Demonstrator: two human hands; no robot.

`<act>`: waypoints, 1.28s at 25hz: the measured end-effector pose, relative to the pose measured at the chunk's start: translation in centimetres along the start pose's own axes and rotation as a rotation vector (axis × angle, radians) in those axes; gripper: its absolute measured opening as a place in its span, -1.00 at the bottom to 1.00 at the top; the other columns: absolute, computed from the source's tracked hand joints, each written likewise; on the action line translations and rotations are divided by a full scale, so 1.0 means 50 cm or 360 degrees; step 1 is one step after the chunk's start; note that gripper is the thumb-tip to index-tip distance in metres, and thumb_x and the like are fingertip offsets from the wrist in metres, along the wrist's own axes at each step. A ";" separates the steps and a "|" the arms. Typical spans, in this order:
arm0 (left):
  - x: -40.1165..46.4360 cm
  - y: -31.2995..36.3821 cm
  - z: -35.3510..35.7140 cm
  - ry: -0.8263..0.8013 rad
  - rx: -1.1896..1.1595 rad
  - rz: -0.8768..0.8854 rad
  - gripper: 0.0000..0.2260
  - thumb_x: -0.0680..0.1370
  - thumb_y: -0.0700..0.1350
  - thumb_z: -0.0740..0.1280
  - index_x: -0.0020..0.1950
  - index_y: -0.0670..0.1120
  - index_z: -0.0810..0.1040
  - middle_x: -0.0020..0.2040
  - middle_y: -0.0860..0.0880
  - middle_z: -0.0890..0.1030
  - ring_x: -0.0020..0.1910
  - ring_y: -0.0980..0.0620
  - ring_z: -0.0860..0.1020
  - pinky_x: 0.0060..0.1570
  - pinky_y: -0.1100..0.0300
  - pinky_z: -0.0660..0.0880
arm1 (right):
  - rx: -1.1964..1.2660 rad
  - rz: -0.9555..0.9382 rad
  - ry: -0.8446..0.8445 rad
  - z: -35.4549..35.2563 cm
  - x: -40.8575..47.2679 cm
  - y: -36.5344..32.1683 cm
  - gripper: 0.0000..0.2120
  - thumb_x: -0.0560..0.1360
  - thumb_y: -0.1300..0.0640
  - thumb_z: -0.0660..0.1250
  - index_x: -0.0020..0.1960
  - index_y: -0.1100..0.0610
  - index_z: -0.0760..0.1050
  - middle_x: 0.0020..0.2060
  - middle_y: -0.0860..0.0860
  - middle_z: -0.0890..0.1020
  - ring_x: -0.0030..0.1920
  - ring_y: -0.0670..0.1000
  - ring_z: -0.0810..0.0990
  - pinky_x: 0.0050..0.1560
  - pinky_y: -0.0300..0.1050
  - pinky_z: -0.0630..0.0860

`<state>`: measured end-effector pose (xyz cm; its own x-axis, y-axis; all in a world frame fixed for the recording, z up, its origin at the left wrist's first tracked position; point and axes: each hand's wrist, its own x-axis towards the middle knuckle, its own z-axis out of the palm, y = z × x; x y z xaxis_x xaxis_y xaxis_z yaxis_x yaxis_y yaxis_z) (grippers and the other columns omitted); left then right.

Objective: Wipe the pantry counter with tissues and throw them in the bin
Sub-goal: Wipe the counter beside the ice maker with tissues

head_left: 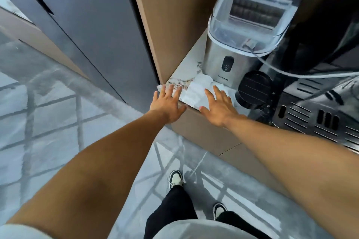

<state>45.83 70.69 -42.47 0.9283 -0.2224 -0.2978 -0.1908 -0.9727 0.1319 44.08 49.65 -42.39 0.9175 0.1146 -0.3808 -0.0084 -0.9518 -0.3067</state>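
Observation:
A white tissue lies spread on the marble pantry counter, at its front corner in front of the ice maker. My right hand rests flat with fingers apart on the right part of the tissue. My left hand is flat and spread on the counter's front edge, just left of the tissue, with its fingertips near brown specks on the counter. Neither hand grips anything. No bin is in view.
A steel ice maker stands right behind the tissue. A black coffee machine with a metal drip tray fills the counter to the right. A wooden side panel walls the counter's left. Grey cabinet doors and tiled floor lie left and below.

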 end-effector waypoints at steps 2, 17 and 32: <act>0.060 -0.004 0.001 -0.0070 0.0004 0.0183 -0.36 0.63 0.18 0.12 0.62 -0.02 -0.02 0.64 -0.13 0.02 0.61 -0.21 -0.09 0.56 -0.20 -0.05 | 0.0010 0.0135 0.0023 0.006 0.031 0.005 -0.35 0.64 0.02 0.16 0.60 -0.02 -0.13 0.60 0.07 -0.19 0.58 0.19 -0.19 0.56 0.14 -0.09; 0.306 0.055 0.073 -0.0249 0.0029 0.0870 -0.43 0.59 -0.26 0.16 0.60 -0.12 0.12 0.65 -0.08 -0.01 0.63 -0.07 -0.05 0.59 -0.03 0.03 | 0.0532 0.0734 0.0459 0.025 0.102 0.067 -0.37 0.56 0.38 0.13 0.57 0.09 0.04 0.54 0.14 0.02 0.49 0.26 0.12 0.43 0.13 0.22; 0.252 0.026 0.073 0.0030 -0.0044 0.0814 -0.65 0.53 -0.36 0.28 0.25 -0.12 0.64 0.28 -0.12 0.53 0.27 -0.18 0.43 0.14 -0.04 0.55 | 0.0399 0.0601 0.0530 0.079 0.097 0.059 -0.61 0.58 0.34 0.22 0.39 0.12 0.42 0.32 0.07 0.35 0.26 0.09 0.39 0.33 -0.04 0.40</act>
<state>56.10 66.40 -49.49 0.7240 -0.6682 -0.1714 -0.6140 -0.7375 0.2814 46.95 48.53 -48.60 0.9080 -0.3560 -0.2207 -0.4178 -0.8078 -0.4158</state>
